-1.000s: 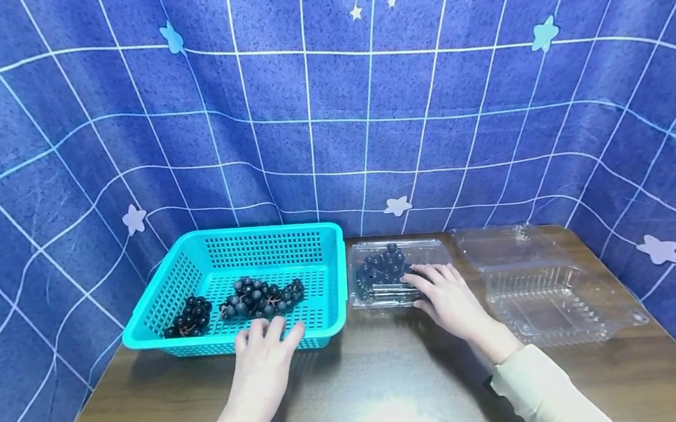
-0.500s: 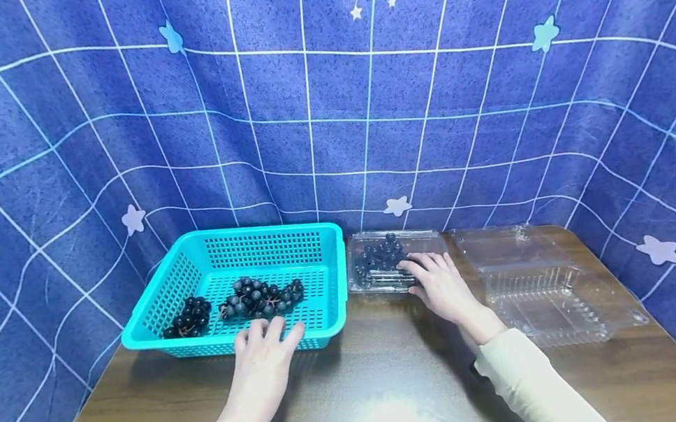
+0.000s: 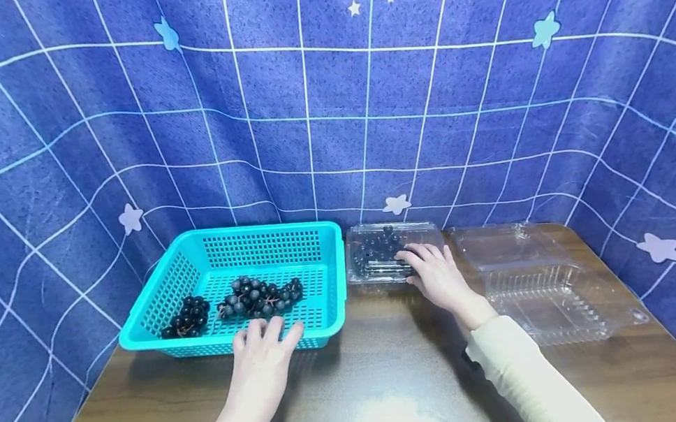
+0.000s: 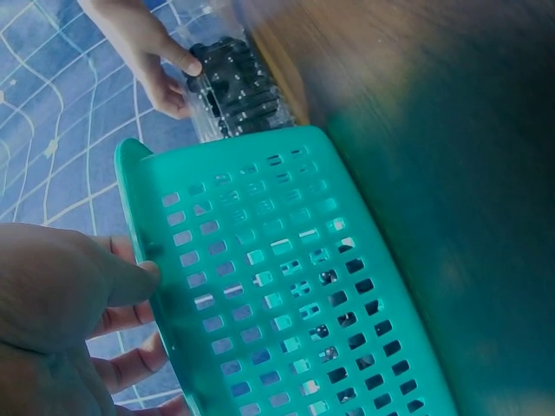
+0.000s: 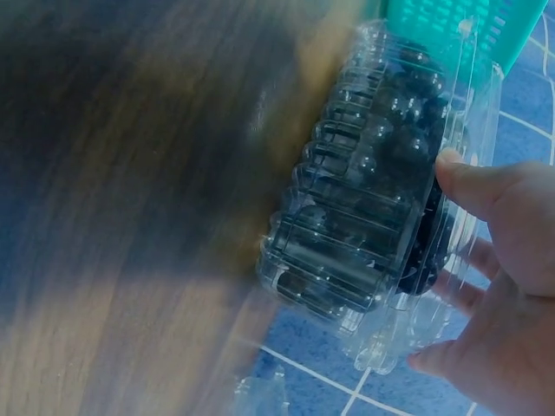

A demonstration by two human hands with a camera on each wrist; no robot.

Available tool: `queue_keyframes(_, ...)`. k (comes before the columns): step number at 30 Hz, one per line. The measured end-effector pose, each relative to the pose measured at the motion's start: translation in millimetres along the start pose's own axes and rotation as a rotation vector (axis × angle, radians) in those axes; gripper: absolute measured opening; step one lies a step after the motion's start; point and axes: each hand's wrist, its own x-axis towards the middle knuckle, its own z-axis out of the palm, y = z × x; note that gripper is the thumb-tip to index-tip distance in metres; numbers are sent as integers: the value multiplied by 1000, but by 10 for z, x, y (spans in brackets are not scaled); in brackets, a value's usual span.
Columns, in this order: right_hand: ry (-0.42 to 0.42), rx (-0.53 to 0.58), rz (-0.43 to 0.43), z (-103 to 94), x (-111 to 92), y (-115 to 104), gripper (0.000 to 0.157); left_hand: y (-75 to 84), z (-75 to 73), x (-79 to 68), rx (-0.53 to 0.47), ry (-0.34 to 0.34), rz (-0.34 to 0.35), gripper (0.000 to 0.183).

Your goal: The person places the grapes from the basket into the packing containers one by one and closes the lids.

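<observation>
Blue curtain cloth (image 3: 273, 92) with white grid lines and pale stars hangs behind a brown wooden table (image 3: 348, 393); it looks the same as a second ago, apart from a slight shift of the head view.

On the left sits a turquoise basket (image 3: 252, 230) with slotted walls, in the same place as before. Inside it, a small bunch of dark grapes (image 3: 188, 317) lies near the left wall, and a larger bunch (image 3: 260, 296) lies to its right; neither has moved. At the basket's near rim is the left hand (image 3: 261, 368), its loose, slightly bent fingers reaching over the rim and its thumb touching it. That pose, too, is unchanged.

Just right of the basket is the lidded container (image 3: 418, 233), clear plastic, with dark grapes inside (image 3: 375, 252). This is where the change shows: a second ago it lay nearer, and now it is farther back, close to the curtain. The right hand (image 3: 437, 276) has travelled with it, spread fairly wide over its near right part, the thumb at the edge and the fingers on the clear plastic.

Farther right, an open container (image 3: 546, 305) lies with its lid (image 3: 510, 246) folded back toward the far side, just as it did earlier.
</observation>
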Motion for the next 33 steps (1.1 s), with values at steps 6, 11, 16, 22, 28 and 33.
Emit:
queue_keyframes(6,-33,7,18,2,51,36,51,-2,-2,-2,0,8,2,53)
queue_keyframes(11,-42,19,15,8,93,70,51,-1,-3,2,-4,11,4,53)
queue_keyframes(16,-41,17,-5,24,133,109,50,1,-5,4,0,10,1,53)
queue_keyframes(22,-61,25,-7,17,144,119,51,0,-6,6,8,10,1,52)
queue_keyframes(28,-102,43,6,-60,187,89,51,0,-9,2,14,6,0,52)
queue_keyframes(33,-150,56,10,-165,236,58,51,6,-9,8,6,9,2,53)
